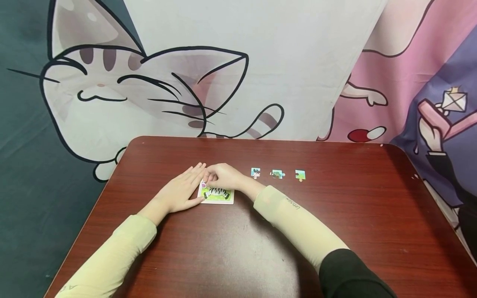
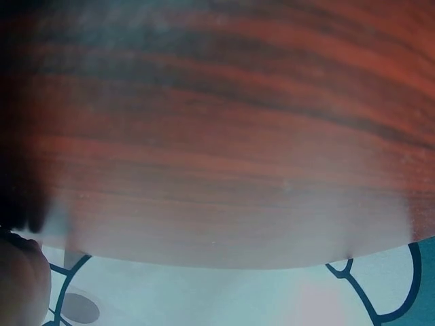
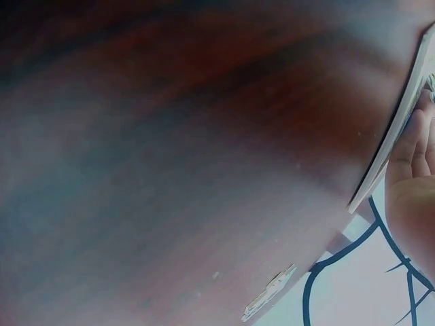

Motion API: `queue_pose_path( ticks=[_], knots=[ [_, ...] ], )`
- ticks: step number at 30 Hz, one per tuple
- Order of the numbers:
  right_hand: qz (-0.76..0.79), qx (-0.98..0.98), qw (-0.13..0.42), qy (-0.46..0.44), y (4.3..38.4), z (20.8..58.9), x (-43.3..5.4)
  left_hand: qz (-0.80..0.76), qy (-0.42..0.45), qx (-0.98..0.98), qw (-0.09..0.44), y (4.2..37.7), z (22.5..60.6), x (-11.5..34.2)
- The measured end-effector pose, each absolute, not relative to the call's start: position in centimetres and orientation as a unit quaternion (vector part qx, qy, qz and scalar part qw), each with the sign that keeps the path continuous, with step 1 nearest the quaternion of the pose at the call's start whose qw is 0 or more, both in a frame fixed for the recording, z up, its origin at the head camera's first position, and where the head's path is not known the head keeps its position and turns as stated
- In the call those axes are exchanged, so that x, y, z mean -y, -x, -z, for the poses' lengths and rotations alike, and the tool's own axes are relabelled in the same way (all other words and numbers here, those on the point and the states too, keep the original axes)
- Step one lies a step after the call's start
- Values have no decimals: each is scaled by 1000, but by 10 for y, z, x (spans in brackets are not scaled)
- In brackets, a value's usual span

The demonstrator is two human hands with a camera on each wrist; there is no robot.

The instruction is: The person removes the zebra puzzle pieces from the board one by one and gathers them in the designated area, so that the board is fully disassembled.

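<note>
A small jigsaw puzzle board [image 1: 219,202] with a white rim and a zebra on green lies on the table. My left hand [image 1: 181,191] rests palm down along its left side, fingers straight, the thumb at the lower left corner. Over the board's upper part is my right hand [image 1: 222,177], its fingers curled and the thumb drawn in. It pinches a puzzle piece at the upper left, mostly hidden by the fingers. In the right wrist view, the fingers [image 3: 406,153] are at the board's edge [image 3: 387,146]. The left wrist view shows mostly tabletop.
Three loose puzzle pieces lie in a row right of the board: a left one [image 1: 255,173], a middle one [image 1: 277,174] and a right one [image 1: 300,175]. The reddish-brown table [image 1: 335,207] ends at a curtain [image 1: 298,62] printed with cartoon figures.
</note>
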State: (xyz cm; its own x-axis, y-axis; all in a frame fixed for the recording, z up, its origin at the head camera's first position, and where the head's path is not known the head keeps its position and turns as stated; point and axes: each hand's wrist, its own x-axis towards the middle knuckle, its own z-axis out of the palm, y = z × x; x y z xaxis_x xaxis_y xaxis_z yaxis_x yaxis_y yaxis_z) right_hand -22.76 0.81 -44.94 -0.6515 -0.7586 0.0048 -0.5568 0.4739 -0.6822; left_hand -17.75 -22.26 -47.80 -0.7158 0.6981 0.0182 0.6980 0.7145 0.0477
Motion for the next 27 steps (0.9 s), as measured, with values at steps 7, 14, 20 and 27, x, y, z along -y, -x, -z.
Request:
queue_pose_path(
  ticks=[7,14,20,27],
  knots=[
    [332,-849,146,384,228,449,-8,-23,-377,-926,-1,177,477,223],
    [333,-853,150,373,228,448,-9,-24,-378,-926,0,177,476,222],
    [321,-861,140,368,228,447,-9,-24,-375,-927,1,176,474,221],
    [345,-854,131,366,227,443,-11,-17,-373,-928,4,176,475,222]
  ],
)
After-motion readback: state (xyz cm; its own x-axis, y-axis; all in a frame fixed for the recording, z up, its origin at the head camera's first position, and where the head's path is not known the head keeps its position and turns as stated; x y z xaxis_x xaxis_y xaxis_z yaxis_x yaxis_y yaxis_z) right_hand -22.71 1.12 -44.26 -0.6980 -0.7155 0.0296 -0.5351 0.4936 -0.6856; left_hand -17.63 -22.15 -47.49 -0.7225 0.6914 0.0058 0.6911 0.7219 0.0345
